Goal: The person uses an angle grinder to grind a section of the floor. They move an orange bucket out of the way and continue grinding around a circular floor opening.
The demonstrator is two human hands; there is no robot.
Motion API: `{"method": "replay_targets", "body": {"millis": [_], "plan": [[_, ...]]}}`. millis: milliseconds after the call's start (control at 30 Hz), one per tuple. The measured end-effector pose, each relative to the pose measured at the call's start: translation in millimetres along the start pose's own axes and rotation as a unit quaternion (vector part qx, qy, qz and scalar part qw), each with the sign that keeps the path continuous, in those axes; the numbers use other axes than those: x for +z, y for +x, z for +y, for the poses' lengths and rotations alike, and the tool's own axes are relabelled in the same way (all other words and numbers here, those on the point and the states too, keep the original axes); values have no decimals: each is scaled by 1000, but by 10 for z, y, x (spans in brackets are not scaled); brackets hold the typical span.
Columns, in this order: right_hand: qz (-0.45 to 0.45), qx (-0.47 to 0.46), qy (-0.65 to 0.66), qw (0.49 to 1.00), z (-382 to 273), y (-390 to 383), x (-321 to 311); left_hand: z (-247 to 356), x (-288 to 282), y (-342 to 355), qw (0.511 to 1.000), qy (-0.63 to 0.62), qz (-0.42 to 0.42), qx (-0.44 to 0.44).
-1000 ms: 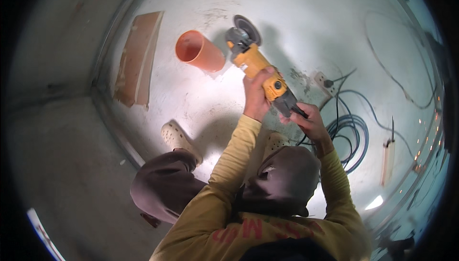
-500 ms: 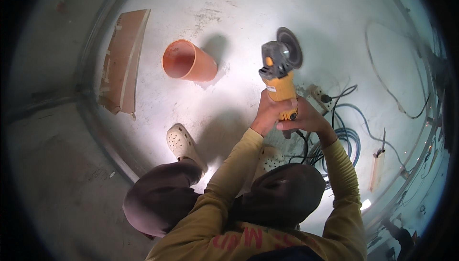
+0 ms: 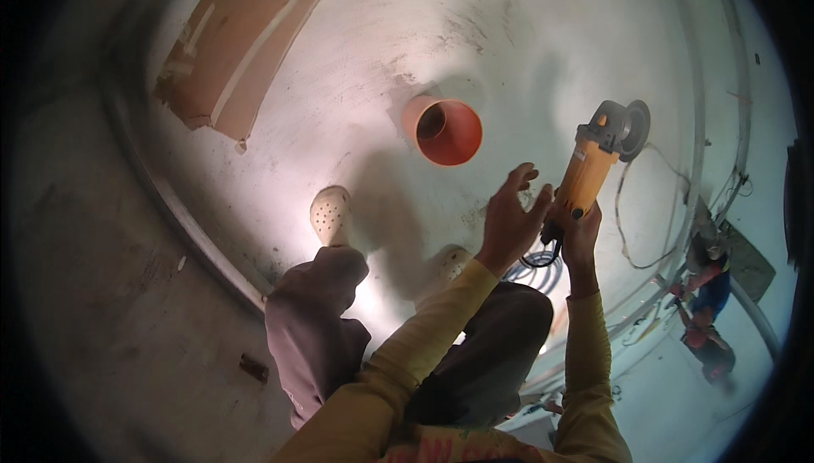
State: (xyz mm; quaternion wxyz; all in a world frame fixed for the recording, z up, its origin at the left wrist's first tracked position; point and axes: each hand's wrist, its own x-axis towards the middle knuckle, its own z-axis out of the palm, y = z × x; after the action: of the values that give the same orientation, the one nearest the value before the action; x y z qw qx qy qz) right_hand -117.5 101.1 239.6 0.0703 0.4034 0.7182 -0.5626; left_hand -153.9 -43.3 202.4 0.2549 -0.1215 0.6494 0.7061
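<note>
My right hand (image 3: 582,234) is closed around the rear end of a yellow and black angle grinder (image 3: 587,173). The tool is raised over the floor, its head and dark round disc (image 3: 634,131) pointing up and away from me. Just left of the grinder's rear end, my left hand (image 3: 511,219) is off the tool, with fingers apart and nothing in it. Ahead and to the left, a short orange pipe (image 3: 462,136) rests on the floor, its open mouth facing up toward me.
A long brown cardboard sheet (image 3: 254,39) lies far left on the pale floor. Coiled blue hose or cable (image 3: 547,276) sits below the grinder. A thin cable (image 3: 623,230) curves to its right. Another person (image 3: 708,319) is at the far right. My light clog (image 3: 331,213) stands left of centre.
My left hand has let go of the grinder and opened. My right hand has carried the grinder to the right. The view has shifted, so the pipe appears nearer the middle.
</note>
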Motion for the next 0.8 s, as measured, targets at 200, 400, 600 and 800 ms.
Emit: {"method": "replay_targets", "body": {"millis": [200,400,600,800], "plan": [[50,27,-95,994,-778,286,176,283,-1025,122,960,92,199,-171],[91,52,-92,990,-1172,542,700,-61,-1269,610,893,206,-4,-399],[43,53,-152,986,-1430,937,1189,-93,-1087,725,887,136,19,-441],[-37,44,-239,969,-1621,1471,1514,-74,-989,727,881,147,30,-450]]}}
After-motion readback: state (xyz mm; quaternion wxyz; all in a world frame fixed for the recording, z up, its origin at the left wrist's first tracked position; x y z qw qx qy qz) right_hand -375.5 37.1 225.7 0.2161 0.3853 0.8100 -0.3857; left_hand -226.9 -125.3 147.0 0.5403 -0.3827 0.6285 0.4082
